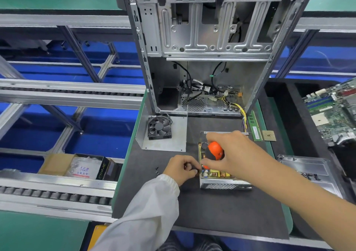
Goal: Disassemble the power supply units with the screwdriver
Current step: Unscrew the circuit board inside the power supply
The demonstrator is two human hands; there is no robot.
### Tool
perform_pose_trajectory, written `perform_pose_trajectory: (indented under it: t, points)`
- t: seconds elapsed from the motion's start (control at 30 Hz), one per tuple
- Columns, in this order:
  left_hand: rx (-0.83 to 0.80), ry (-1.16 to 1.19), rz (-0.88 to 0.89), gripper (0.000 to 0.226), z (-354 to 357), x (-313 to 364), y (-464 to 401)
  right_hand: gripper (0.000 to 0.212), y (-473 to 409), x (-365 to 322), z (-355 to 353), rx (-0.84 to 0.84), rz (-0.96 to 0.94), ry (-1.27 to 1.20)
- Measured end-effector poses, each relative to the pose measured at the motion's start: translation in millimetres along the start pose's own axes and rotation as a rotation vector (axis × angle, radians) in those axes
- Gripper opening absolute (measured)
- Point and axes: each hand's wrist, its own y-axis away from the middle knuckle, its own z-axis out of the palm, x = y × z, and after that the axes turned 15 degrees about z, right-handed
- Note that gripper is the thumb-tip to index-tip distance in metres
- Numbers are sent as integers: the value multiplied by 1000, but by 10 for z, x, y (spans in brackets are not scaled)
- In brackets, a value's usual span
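Right hand [234, 154] grasps orange screwdriver [215, 150], upright over open PSU [221, 177] | left hand [182, 168] pinches PSU's left edge | PSU on dark mat [221, 208], before empty case [208, 57]; fan [159, 127] to its left

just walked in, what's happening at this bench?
A person is taking apart a power supply unit on the dark mat. Its cover is off and the circuit board shows. The right hand grips an orange-and-black screwdriver pointed down into the unit, while the left hand pinches at its left edge. A few small dark screws lie left of that hand. Behind stand the open PC case and a removed fan.
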Motion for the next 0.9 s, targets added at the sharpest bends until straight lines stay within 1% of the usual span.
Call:
perform_pose_trajectory:
  t: [0.03, 0.13, 0.2, 0.27, 0.33, 0.43, 0.47, 0.5, 0.57, 0.6, 0.63, 0.7, 0.73, 0.8, 0.9]
  points:
    - [3, 11, 9, 29, -23, 10, -2, 45, -16, -4, -51, -45, -12, -6]
    - [-28, 75, 67, 35, -116, 60, -17, 32, -40, -38, -169, -159, -39, 9]
    - [-70, 126, 114, 36, -178, 114, -30, 27, -58, -74, -219, -216, -35, 84]
    - [-112, 172, 141, 32, -219, 168, -54, 26, -98, -111, -274, -210, -64, 216]
    - [-143, 196, 158, 29, -224, 212, -84, 30, -139, -146, -309, -192, -113, 304]
    - [-118, 234, 159, 18, -174, 246, -126, 28, -162, -216, -303, -211, -217, 387]
    - [-98, 243, 154, 18, -148, 245, -137, 27, -163, -229, -300, -218, -241, 425]
    - [-82, 243, 160, 19, -127, 238, -142, 30, -156, -236, -307, -221, -237, 450]
    - [-59, 241, 169, 16, -89, 228, -144, 51, -145, -226, -340, -199, -149, 451]
    - [-49, 257, 166, 8, -79, 223, -143, 58, -149, -227, -354, -150, -106, 471]
    - [-49, 286, 172, 5, -75, 215, -144, 57, -148, -235, -367, -74, -90, 526]
    - [-59, 323, 214, 18, -57, 218, -137, 51, -151, -258, -345, 54, -108, 639]
    - [-55, 307, 209, 28, -49, 221, -143, 49, -152, -271, -319, 70, -127, 658]
    - [-47, 279, 173, 35, -59, 191, -175, 42, -156, -285, -281, 41, -182, 675]
    - [-94, 320, 156, 38, -111, 131, -194, 26, -155, -288, -306, -53, -283, 670]
